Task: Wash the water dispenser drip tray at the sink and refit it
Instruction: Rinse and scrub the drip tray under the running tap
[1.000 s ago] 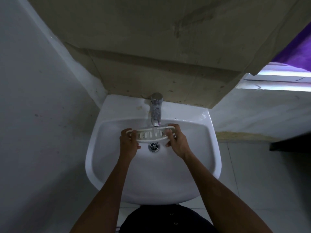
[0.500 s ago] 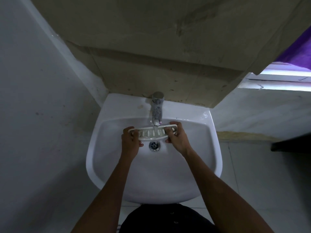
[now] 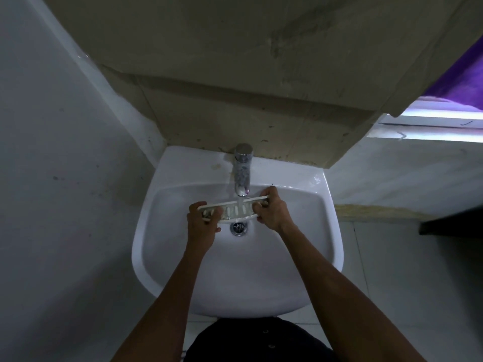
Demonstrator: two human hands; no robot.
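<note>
The white slotted drip tray is held level over the white sink, just under the chrome tap. A thin stream of water falls from the spout onto the tray's middle. My left hand grips the tray's left end and my right hand grips its right end. The chrome drain shows directly below the tray. Both tray ends are covered by my fingers.
A grey wall runs close along the left of the sink. A stained beige wall panel rises behind the tap. White floor tiles lie to the right, with a dark ledge at the right edge and a purple cloth above.
The tray stays gripped by both hands under the tap. It has tilted slightly, right end up, and water now visibly runs onto its middle.
</note>
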